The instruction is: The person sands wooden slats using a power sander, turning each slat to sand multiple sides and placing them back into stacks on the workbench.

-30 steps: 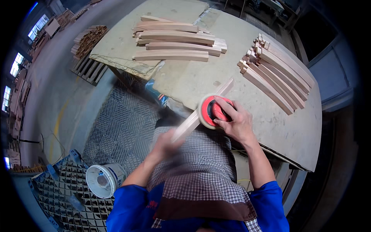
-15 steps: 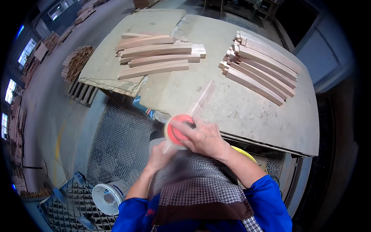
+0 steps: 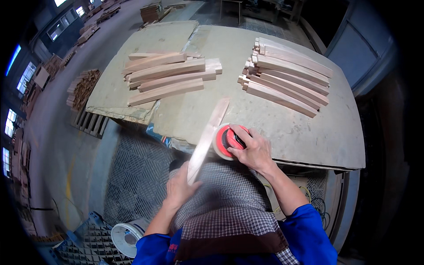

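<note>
My left hand (image 3: 179, 187) is closed around the near end of a pale strip (image 3: 206, 139), a little below and left of the middle of the frame. The strip slants up and rightward, its far end over the table (image 3: 287, 137). My right hand (image 3: 256, 151) grips a red sander (image 3: 234, 140) from above, fingers curled over its body, just right of the strip. The sander's pale rim meets the strip's edge in my view (whether they truly touch, I cannot tell). On the table, the left pile (image 3: 168, 70) of wood lies left of upper centre, and the right pile (image 3: 291, 70) lies at upper right. My checked apron (image 3: 229, 214) fills the bottom middle; a white bucket (image 3: 120, 244) stands at lower left.
</note>
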